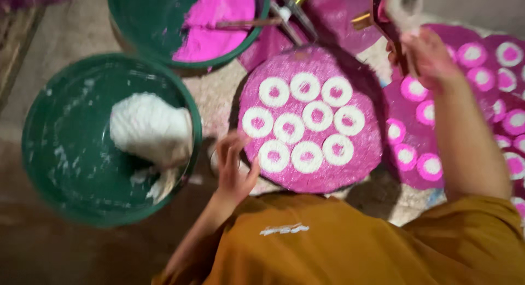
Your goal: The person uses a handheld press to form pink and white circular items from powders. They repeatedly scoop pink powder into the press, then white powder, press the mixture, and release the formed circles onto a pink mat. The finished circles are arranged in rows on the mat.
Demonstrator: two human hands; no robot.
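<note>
Between the two green basins and the rows of finished discs, the round pink mat (314,175) is lying flat, carrying ten white rings. At its left rim the left hand (234,167) is resting, fingers (227,148) loosely curled over something small and pale that is blurring too much to name. The right hand (429,58) is lifting above the mat's right edge, fingers wrapped around a white-caked stamping tool (402,9) running partly out of the top edge. Little bare floor is showing between the mat and the nearer basin (60,154) of white paste. A second basin (147,22) of pink powder is getting cut off above.
</note>
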